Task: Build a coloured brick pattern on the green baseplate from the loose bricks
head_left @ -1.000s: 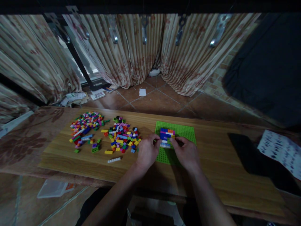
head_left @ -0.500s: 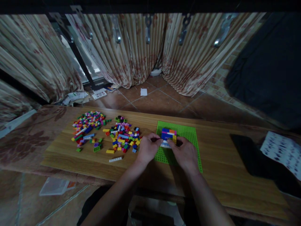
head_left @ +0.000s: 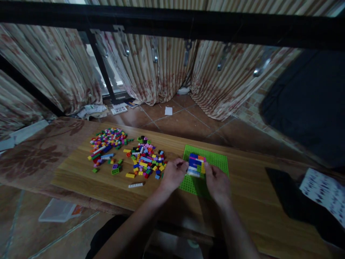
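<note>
At your twelve o'clock, the baseplate (head_left: 219,162) is bright green, its brick build (head_left: 194,164) blue, white, orange, pink, yellow; at eleven, your loose bricks (head_left: 113,136) are multicoloured; farther at twelve, beige-striped curtains (head_left: 167,79) show reddish patches.

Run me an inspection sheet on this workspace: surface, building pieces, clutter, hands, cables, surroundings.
Surface: wooden board beside a patterned cloth.
Building pieces: multicolored brick build over a green baseplate; whether it is attached, can't tell.
Clutter: two loose brick piles, a long white brick, a dark flat item, a printed sheet.
Hands: left hand at the build's left edge, right hand at its right; grip unclear.
Cables: nothing seen.
Surroundings: striped curtains, tiled floor, papers.
</note>
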Action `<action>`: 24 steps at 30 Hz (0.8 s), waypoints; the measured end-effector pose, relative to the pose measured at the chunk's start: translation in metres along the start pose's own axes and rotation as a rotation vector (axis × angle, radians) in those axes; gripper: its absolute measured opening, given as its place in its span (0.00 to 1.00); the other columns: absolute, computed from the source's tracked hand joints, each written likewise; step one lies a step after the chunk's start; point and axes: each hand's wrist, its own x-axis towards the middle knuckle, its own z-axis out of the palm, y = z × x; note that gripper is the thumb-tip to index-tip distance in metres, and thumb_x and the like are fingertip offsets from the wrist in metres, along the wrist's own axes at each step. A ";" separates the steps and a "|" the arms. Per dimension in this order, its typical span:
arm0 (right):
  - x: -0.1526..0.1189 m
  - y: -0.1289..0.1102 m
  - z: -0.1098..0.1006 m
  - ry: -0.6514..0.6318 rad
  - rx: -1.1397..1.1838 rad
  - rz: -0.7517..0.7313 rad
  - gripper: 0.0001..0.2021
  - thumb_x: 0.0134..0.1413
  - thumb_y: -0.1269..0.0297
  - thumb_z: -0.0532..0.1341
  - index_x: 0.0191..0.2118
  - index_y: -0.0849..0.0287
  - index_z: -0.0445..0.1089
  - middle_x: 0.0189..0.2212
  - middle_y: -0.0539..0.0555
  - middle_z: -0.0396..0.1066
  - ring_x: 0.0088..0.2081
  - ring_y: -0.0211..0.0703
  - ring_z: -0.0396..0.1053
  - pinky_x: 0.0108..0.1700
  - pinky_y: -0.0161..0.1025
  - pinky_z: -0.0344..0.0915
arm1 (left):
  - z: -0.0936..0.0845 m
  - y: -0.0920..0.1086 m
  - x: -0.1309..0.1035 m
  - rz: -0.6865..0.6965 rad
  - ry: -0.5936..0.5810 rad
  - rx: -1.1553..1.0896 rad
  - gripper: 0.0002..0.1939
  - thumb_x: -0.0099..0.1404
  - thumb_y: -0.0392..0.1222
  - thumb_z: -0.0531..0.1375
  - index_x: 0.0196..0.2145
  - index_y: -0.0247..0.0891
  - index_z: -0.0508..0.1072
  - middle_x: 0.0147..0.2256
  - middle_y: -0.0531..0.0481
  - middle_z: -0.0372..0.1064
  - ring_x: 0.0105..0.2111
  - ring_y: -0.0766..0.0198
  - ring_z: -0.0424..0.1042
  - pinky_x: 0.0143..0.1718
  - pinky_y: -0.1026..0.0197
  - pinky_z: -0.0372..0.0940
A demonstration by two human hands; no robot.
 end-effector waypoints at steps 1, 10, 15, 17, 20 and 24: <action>0.001 0.002 -0.002 0.009 0.040 0.013 0.31 0.59 0.41 0.42 0.38 0.60 0.74 0.31 0.59 0.75 0.33 0.49 0.71 0.33 0.40 0.60 | -0.001 0.001 -0.002 0.003 -0.004 0.008 0.13 0.63 0.45 0.54 0.30 0.37 0.74 0.24 0.52 0.71 0.24 0.66 0.69 0.24 0.66 0.60; -0.002 0.001 0.000 0.012 0.157 -0.041 0.31 0.59 0.41 0.42 0.37 0.61 0.74 0.30 0.58 0.74 0.31 0.48 0.69 0.33 0.40 0.60 | 0.002 0.014 -0.026 0.071 -0.034 0.159 0.16 0.66 0.40 0.50 0.44 0.37 0.75 0.38 0.46 0.76 0.37 0.59 0.74 0.37 0.62 0.66; 0.001 0.010 -0.001 -0.020 0.180 -0.029 0.32 0.58 0.40 0.43 0.38 0.61 0.74 0.29 0.57 0.74 0.31 0.48 0.69 0.33 0.41 0.61 | 0.003 0.013 -0.036 0.070 -0.056 0.131 0.17 0.67 0.42 0.50 0.47 0.38 0.74 0.39 0.47 0.76 0.37 0.61 0.73 0.38 0.62 0.66; 0.002 0.015 -0.006 0.033 0.154 -0.020 0.32 0.59 0.41 0.43 0.41 0.62 0.74 0.31 0.59 0.74 0.33 0.50 0.70 0.35 0.42 0.63 | 0.001 0.012 -0.037 0.068 -0.051 0.115 0.16 0.67 0.43 0.50 0.47 0.38 0.74 0.37 0.48 0.76 0.35 0.61 0.73 0.36 0.62 0.66; -0.001 0.014 -0.013 0.239 0.079 -0.110 0.32 0.61 0.43 0.42 0.49 0.65 0.70 0.43 0.65 0.73 0.44 0.54 0.70 0.45 0.48 0.64 | -0.008 0.013 -0.032 0.081 0.015 0.043 0.16 0.67 0.43 0.50 0.47 0.39 0.73 0.35 0.48 0.75 0.33 0.61 0.73 0.35 0.62 0.67; -0.013 0.001 -0.009 0.301 -0.050 -0.464 0.30 0.64 0.49 0.43 0.63 0.65 0.55 0.61 0.67 0.56 0.62 0.55 0.53 0.60 0.54 0.55 | -0.029 0.014 -0.022 0.114 0.154 -0.116 0.14 0.67 0.44 0.52 0.44 0.39 0.74 0.35 0.48 0.74 0.32 0.62 0.73 0.34 0.63 0.67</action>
